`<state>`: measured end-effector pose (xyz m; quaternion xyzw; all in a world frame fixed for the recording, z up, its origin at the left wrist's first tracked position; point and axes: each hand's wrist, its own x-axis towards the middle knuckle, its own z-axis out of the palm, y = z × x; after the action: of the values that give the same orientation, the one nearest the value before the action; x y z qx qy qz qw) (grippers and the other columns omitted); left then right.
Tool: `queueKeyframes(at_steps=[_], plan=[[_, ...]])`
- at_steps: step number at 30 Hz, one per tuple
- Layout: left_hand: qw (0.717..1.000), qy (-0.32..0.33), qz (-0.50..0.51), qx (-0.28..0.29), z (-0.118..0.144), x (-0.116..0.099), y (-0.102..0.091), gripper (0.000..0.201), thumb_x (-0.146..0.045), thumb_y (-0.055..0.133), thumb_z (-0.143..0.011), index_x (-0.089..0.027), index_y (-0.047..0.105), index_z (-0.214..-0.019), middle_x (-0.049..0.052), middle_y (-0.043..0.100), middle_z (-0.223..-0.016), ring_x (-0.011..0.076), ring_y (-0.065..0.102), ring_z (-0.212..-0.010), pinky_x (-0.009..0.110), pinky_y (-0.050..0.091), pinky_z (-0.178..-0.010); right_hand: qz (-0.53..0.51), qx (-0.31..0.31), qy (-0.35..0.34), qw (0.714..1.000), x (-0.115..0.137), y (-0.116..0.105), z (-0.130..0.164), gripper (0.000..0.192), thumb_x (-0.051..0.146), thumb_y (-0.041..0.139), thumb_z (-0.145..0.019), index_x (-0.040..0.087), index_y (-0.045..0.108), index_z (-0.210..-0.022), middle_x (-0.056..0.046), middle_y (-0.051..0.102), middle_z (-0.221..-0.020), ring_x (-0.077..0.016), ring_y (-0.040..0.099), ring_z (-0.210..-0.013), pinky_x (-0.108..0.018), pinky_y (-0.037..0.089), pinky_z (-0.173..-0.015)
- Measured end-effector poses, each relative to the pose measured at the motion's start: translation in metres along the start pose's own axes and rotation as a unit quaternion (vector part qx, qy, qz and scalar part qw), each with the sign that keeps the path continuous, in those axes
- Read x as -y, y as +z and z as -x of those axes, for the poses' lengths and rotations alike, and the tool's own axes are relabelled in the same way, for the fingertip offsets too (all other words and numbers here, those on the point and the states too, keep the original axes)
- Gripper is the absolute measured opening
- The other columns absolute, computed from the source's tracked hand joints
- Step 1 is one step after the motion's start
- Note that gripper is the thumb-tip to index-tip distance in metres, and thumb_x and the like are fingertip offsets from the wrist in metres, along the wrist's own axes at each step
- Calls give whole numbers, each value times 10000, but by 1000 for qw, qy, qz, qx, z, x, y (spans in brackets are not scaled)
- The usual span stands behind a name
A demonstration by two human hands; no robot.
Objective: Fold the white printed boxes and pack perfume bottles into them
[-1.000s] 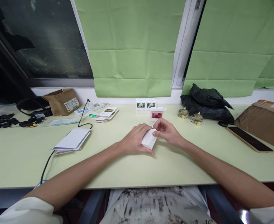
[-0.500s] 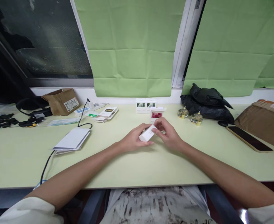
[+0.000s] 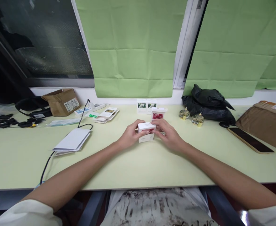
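The white box (image 3: 147, 137) with a red flower print is held between two hands at the centre of the frame, its printed face toward the wearer and its plain top in view. The step in hand looks to be steadying and working the box near its upper right edge. From this pose, a next move would seem to call for a firm hold on the left and light pressure on the right, since the card looks thin.

The left hand (image 3: 130, 135) grips the box from its left side, thumb laid across the front. The right hand (image 3: 169, 135) has its fingers bent around the upper right corner, thumb against the near side; whatever sits behind them is too hidden to tell. Both forearms slant in from the lower corners and converge, wrists close above the table (image 3: 149, 169). Whether the box's base touches the surface, I cannot tell.

Just beyond stands another red-flower box (image 3: 158, 115) with its flap out; two glass bottles (image 3: 191, 117) sit right of centre.
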<state>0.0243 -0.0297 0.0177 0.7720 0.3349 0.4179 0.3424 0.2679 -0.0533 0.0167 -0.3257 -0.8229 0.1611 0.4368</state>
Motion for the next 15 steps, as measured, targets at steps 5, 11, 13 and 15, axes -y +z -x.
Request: queueKeyframes(at_steps=[5, 11, 13, 15], plan=[[997, 34, -58, -45, -2, 1, -3, 412, -491, 710, -949, -248, 572, -1251, 50, 666, -1216, 198, 681, -1034, 336, 587, -886, 45, 0, 12, 999, -2, 0, 0, 330, 382, 575, -1063, 321, 574, -1388, -94, 666, -1243, -289, 610, -1092, -513, 553, -959], [990, 70, -107, -52, -2, 3, -6, 380, -493, 721, -946, -214, 601, -1175, 80, 678, -1199, 230, 660, -1125, 345, 564, -901, 74, -12, -24, 997, -1, 1, -2, 348, 351, 543, -1079, 328, 569, -1425, -93, 679, -1277, -305, 577, -1193, -516, 508, -1018], [990, 75, -109, -50, -2, 4, -6, 359, -487, 706, -959, -217, 599, -1168, 80, 681, -1204, 233, 659, -1139, 347, 561, -898, 71, -11, -28, 997, -1, 2, -2, 369, 353, 534, -1084, 330, 560, -1451, -95, 673, -1291, -296, 599, -1179, -498, 513, -1013], [990, 74, -108, -45, -2, 4, -6, 326, -481, 675, -981, -222, 605, -1167, 77, 690, -1202, 228, 667, -1116, 344, 563, -873, 57, -9, -22, 998, -1, 2, -2, 374, 355, 520, -1090, 325, 561, -1460, -96, 663, -1312, -279, 623, -1152, -461, 532, -982]])
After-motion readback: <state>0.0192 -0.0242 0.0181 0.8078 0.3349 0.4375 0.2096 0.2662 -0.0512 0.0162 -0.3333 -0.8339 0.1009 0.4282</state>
